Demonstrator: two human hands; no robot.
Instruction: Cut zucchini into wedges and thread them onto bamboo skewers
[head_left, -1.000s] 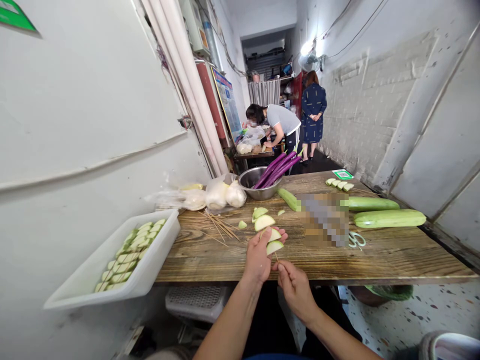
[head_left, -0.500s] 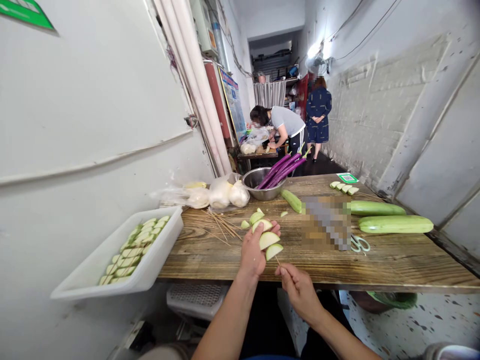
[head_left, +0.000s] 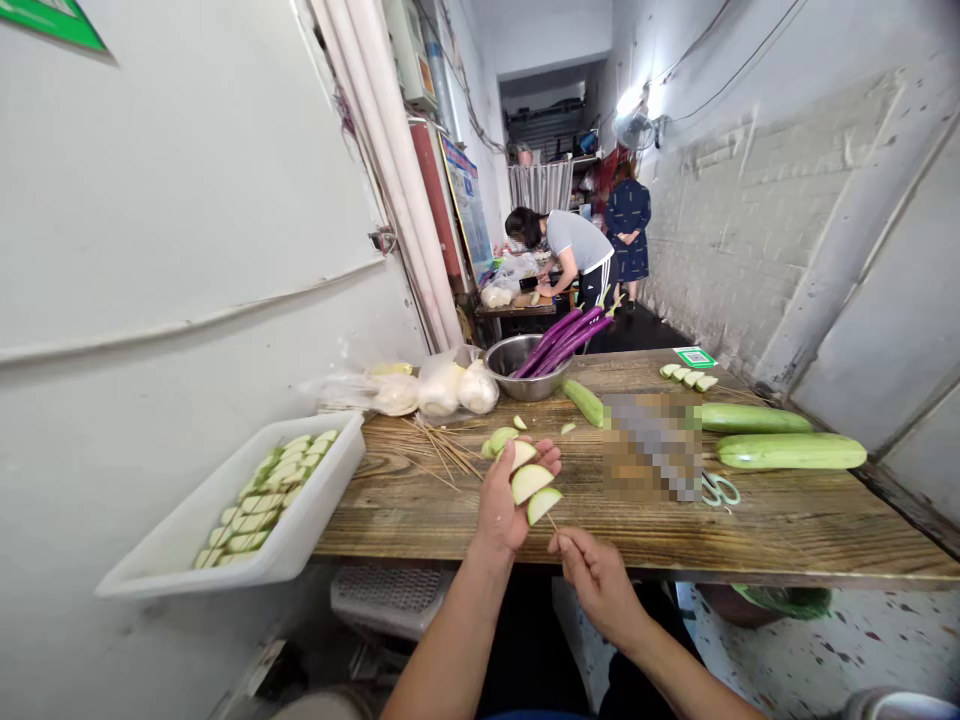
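Observation:
My left hand point(head_left: 504, 505) is cupped around several half-moon zucchini slices point(head_left: 532, 483), its thumb at the left and its fingers behind them. A thin wooden skewer point(head_left: 553, 522) comes out of the lowest slice toward me. My right hand point(head_left: 592, 570) pinches the skewer's lower end between thumb and fingers. Just beyond my left hand, a few loose slices point(head_left: 499, 439) rest on the wooden table point(head_left: 420, 520). To their left lies a pile of bare skewers point(head_left: 442, 448). The slices hide most of the skewer.
A white tub point(head_left: 300, 540) of skewered slices stands left. Behind are bagged white items point(head_left: 442, 388) and a steel bowl point(head_left: 517, 385) with purple eggplants point(head_left: 562, 343). At right are whole zucchinis point(head_left: 791, 450), scissors point(head_left: 720, 488) and a blurred-out patch point(head_left: 652, 445). Two people point(head_left: 577, 245) are farther back.
More of the slices in my left hand now show, fanned along the skewer. My right hand keeps its pinch. The view has shifted slightly, and the person in dark blue has moved left.

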